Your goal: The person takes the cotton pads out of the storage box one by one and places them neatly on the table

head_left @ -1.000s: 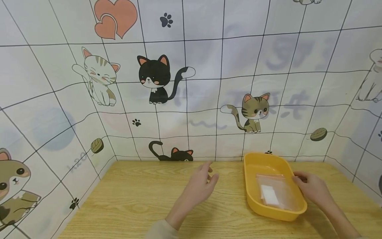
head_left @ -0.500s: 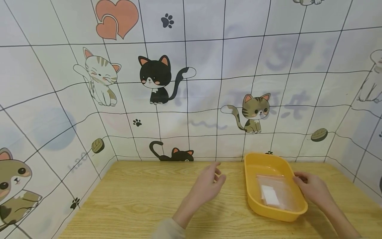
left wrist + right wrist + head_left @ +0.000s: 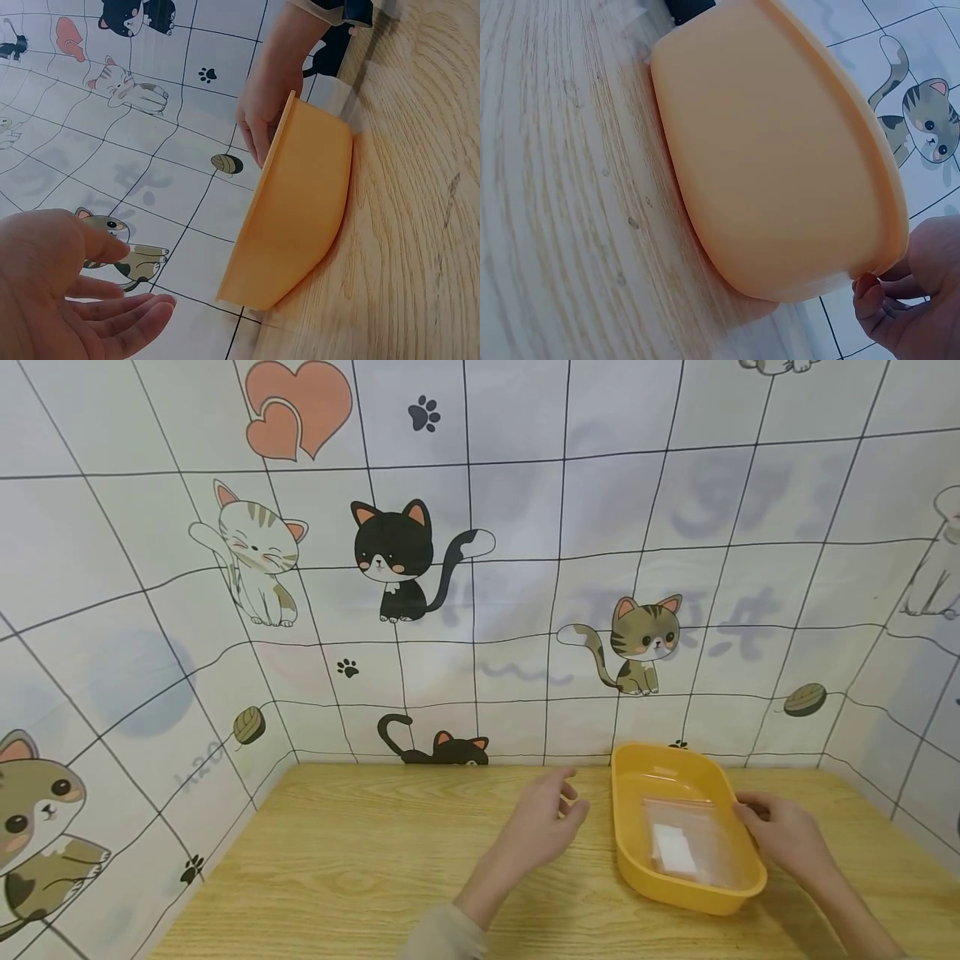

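A yellow plastic basin sits on the right part of the table. Inside it lie clear zip bags with a reddish seal strip, and a white rectangular piece shows among them. My right hand pinches the basin's right rim; the thumb presses against the outer wall in the right wrist view. My left hand hovers just left of the basin, apart from it, with fingers loosely extended and holding nothing. In the left wrist view, the left palm shows beside the basin's outer wall.
A light wood-grain table fills the lower view. White sheeting printed with cats and grid lines hangs along the back and both sides, meeting the table's far edge close behind the basin.
My left hand has moved steadily right, closer to the basin. In the last half second the basin and my right hand on its rim have shifted slightly left.
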Motion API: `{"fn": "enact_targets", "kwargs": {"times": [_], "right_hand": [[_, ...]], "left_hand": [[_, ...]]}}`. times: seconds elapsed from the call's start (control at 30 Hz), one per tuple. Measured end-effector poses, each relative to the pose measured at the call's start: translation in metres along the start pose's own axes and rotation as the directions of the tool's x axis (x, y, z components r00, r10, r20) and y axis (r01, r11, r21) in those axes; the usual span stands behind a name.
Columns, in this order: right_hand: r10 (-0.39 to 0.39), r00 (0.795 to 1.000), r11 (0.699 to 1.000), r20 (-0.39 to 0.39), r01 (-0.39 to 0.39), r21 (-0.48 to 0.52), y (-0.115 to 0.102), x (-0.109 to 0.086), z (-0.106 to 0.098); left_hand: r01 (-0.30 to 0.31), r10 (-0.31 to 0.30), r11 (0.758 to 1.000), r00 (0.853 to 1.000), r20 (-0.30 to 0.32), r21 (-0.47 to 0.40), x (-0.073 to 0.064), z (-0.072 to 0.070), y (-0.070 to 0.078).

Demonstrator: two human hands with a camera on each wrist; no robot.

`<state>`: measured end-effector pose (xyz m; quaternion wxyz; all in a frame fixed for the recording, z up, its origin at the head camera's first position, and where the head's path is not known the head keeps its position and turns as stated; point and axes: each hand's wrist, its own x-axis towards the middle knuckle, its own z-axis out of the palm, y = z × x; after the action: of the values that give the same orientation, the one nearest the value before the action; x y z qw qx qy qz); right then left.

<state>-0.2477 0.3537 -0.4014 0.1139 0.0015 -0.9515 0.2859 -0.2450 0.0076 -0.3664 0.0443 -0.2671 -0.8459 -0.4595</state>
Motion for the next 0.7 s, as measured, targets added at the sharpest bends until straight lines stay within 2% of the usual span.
{"fn": "enact_targets", "kwargs": {"times": [0.3,0.53,0.7], "right_hand": [[0.012,1.0,1.0,-0.001,-0.012,0.015,0.0,0.002,0.004],[0.009,1.0,1.0,-0.007,-0.009,0.024,0.0,0.002,0.005],[0.008,1.0,1.0,-0.018,-0.007,0.027,0.0,0.001,0.006]], "left_hand": [[0.018,-0.016,0.998,0.999,0.04,-0.064,0.005,0.012,0.005],[0.064,-0.057,0.989,0.997,0.059,-0.134,0.01,0.022,0.008],[0.053,-0.042,0.986,0.997,0.071,-0.16,0.014,0.03,0.011]]}}
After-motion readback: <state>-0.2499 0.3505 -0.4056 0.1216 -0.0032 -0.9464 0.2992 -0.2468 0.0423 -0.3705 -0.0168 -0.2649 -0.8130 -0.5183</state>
